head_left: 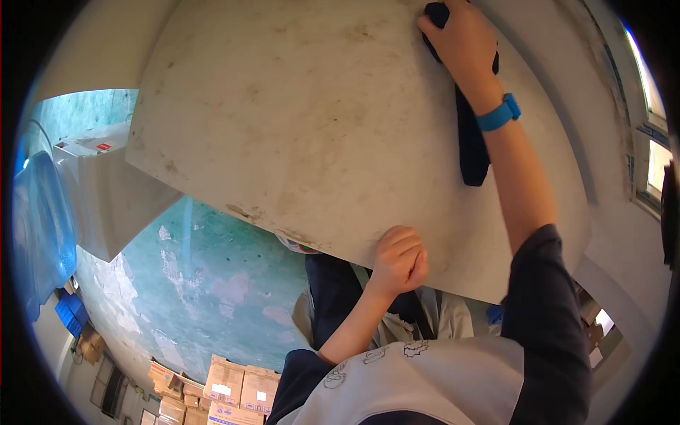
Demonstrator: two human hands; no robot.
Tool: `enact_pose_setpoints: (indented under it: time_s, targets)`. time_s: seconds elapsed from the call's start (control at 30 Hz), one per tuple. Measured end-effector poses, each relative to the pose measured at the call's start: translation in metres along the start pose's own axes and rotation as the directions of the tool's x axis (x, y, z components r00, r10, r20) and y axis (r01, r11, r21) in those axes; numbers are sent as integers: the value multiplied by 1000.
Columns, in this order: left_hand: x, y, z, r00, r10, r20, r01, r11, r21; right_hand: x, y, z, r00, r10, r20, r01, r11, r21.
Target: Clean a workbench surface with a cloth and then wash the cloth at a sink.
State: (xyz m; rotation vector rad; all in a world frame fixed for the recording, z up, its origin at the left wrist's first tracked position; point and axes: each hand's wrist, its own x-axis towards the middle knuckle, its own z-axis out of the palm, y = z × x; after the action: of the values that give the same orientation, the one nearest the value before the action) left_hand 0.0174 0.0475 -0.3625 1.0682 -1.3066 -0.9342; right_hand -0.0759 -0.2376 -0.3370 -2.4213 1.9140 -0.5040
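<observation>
At the far right of the pale, stained tabletop (pixel 304 120), my right hand (pixel 464 42) is closed on a dark navy, sock-like piece of cloth (pixel 473 152). One part of the cloth bunches at my fingers. A long, rounded end lies flat on the table, running back toward me beside my forearm; my hand and wrist hide part of it. My left hand (pixel 399 261) rests at the near edge of the table, curled into a loose fist, with nothing visible in it. A blue band (pixel 500 113) circles my right wrist.
A white box-like unit (pixel 113 191) stands left of the table, beside blue plastic sheeting (pixel 44 227). Cardboard boxes (pixel 237 382) are stacked at the lower left. The floor (pixel 212 283) is worn blue-green. A wall with a window (pixel 655 163) borders the right side.
</observation>
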Motion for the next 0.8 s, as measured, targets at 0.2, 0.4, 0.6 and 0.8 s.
enact_pose_setpoints:
  time_s: [0.2, 0.4, 0.6, 0.8]
  targets:
    - [-9, -8, -8, 999, -26, -35, 26, 1000, -10, -155, -58, -23, 871, -455, 185, 424, 887, 183]
    - [-6, -3, -11, 999, -41, 21, 42, 998, -43, -58, -28, -11, 926, -353, 136, 344, 935, 89]
    - [-5, -5, -6, 1000, -19, -16, 18, 999, -42, -84, -59, 2, 989, -148, -2, 147, 987, -70]
    - [-12, -7, -5, 1000, -21, 21, 21, 1000, 4, -140, -48, -26, 675, -710, 202, 670, 704, 238]
